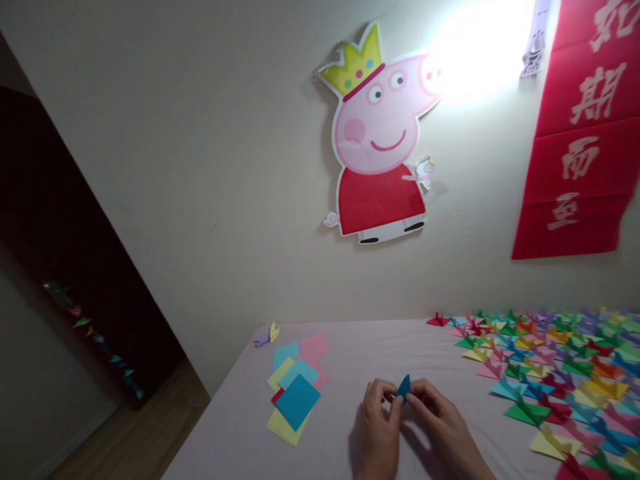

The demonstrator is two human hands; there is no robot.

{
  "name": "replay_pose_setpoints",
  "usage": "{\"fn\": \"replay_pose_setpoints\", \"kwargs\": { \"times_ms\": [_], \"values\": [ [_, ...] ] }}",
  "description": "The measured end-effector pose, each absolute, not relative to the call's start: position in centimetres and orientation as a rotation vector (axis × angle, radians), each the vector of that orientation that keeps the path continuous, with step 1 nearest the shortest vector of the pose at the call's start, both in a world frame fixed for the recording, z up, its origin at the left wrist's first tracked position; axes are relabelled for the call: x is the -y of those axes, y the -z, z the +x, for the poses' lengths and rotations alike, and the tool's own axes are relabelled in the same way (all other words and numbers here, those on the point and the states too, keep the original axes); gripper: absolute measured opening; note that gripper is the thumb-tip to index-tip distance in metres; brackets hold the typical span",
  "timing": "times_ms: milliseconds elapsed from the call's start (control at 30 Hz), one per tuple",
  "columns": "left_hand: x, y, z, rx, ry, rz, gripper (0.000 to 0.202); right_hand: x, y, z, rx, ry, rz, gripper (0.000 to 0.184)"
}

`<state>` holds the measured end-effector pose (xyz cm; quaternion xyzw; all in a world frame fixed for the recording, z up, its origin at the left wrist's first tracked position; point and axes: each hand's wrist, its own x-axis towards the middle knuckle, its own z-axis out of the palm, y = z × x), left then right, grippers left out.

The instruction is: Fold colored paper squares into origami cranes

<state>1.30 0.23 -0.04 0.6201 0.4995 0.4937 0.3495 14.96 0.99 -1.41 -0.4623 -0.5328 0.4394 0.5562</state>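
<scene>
My left hand (381,417) and my right hand (435,415) meet low in the middle of the view, over the pale pink cloth. Between their fingertips is a small piece of folded blue paper (404,389), its pointed end sticking up. Both hands pinch it, thumbs toward me; its lower part is hidden by the fingers. To the left of my hands lies a loose pile of square paper sheets, with a blue sheet (298,403) on top of light blue, yellow, pink and red ones.
Many folded paper cranes (553,443) in mixed colours stand in rows at the right. Two small folded pieces, one yellow (273,332), sit at the far left corner of the cloth-covered surface (225,427). Behind are a wall with a pig cutout (383,200) and a red banner (570,160).
</scene>
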Motion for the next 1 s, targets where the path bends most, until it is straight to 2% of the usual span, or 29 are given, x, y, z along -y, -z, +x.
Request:
{"fn": "replay_pose_setpoints", "kwargs": {
  "times_ms": [100,233,333,400,567,1000],
  "values": [
    [-0.4,0.5,1.5,-1.230,-1.209,1.454,0.005,-0.9,1.1,15.1,1.159,-1.082,-1.086,0.036],
    [-0.5,0.9,1.3,-1.242,-1.131,1.415,0.015,-0.8,0.7,15.0,1.143,-1.123,-1.055,0.035],
    [-0.5,0.8,0.9,-1.283,-1.061,1.474,0.011,-0.7,0.7,15.0,1.152,-1.135,-1.060,0.036],
    [-0.6,0.6,0.8,-1.265,-1.080,1.485,0.009,-0.7,0.7,15.1,1.145,-1.138,-1.067,0.036],
    [-0.9,0.2,0.7,-1.125,-1.160,1.436,0.022,-0.5,0.3,15.2,1.155,-1.130,-1.048,0.039],
    [-1.3,0.3,0.7,-1.109,-1.202,1.390,0.028,-0.5,0.8,15.2,1.210,-1.112,-1.006,0.041]
  ]
}}
